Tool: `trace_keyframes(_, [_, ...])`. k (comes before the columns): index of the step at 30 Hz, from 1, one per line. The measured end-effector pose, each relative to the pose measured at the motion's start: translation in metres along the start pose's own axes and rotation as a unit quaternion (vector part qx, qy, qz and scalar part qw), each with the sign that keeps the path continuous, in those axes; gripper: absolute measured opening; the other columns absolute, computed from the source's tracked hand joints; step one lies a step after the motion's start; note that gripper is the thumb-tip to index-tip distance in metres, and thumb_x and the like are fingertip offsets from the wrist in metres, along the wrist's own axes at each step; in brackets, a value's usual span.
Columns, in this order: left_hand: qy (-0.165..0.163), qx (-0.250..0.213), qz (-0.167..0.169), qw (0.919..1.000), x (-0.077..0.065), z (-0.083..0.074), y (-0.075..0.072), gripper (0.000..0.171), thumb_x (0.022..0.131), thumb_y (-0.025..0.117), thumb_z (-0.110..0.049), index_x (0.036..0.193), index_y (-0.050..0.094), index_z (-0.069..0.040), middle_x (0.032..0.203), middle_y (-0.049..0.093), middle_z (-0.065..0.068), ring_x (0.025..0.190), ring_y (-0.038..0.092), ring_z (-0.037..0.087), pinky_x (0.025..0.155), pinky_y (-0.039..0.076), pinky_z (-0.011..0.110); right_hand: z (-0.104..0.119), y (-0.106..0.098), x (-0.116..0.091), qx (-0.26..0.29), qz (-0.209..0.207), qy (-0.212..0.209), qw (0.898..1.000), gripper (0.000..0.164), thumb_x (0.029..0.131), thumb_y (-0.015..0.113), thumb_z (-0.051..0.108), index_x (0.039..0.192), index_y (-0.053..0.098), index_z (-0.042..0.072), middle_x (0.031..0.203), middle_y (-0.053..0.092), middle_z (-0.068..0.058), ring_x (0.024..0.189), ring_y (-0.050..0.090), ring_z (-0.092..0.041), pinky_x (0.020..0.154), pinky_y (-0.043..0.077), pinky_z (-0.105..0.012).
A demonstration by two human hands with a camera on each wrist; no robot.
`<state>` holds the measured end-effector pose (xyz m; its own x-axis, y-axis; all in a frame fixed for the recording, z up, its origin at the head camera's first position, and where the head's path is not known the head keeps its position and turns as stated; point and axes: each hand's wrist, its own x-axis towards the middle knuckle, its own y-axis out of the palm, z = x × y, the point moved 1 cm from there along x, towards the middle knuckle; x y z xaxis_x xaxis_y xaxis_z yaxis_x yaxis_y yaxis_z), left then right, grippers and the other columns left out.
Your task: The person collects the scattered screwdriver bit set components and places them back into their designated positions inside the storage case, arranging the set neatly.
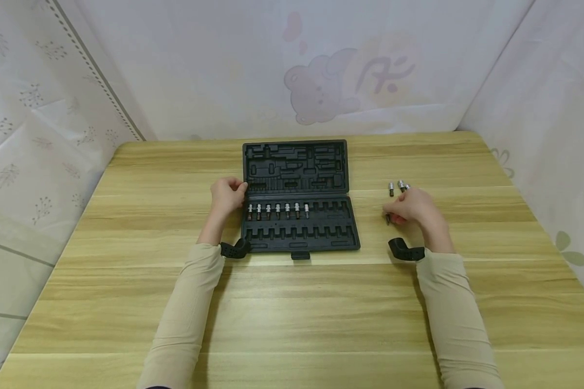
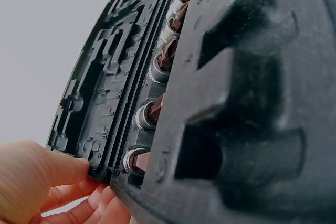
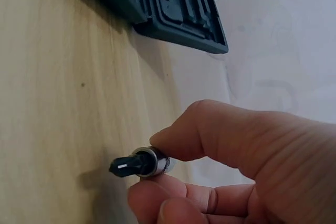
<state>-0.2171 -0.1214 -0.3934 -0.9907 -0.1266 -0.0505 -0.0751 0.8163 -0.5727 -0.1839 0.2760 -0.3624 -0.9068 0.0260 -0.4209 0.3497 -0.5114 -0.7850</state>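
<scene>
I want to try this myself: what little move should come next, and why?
Probably the right grip should carry its bit socket over to the open case and set it in the empty slot right of the seven bit sockets. They already line the upper row, that slot comes next, and the left grip pinches the lid's edge, which may keep the case steady.

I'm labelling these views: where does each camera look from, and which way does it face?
Head: worn on the head, facing forward and down over case and table; left hand, right hand and both sleeves show.
Left wrist: worn there, facing the gripped case edge; left hand shows.
Right wrist: worn there, facing the pinched bit; right hand shows, case beyond.
Head and left wrist both show the row of bits.
</scene>
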Motion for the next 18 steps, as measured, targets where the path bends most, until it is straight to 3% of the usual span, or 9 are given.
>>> trace_keyframes(14, [-0.003,0.002,0.002,1.0,0.0,-0.001,-0.001,0.022,0.093,0.056,-0.014,0.095,0.066,0.006,0.083,0.059,0.014,0.055,0.052,0.013,0.049,0.048,0.021,0.022,0.004,0.001,-0.009,-0.016,-0.04,0.999,0.031,0.081,0.059,0.025,0.055,0.065,0.008,0.049,0.057,0.002,0.054,0.047,-0.014,0.052,0.036,-0.026])
trace_keyframes(18, [-0.005,0.001,0.004,1.0,0.0,-0.002,-0.001,0.022,0.094,0.056,-0.014,0.094,0.065,0.006,0.082,0.059,0.014,0.055,0.052,0.013,0.048,0.047,0.02,0.029,0.006,0.002,-0.017,-0.011,-0.062,0.998,0.034,0.081,0.059,0.023,0.05,0.062,0.009,0.046,0.054,0.002,0.051,0.043,-0.013,0.057,0.034,-0.027])
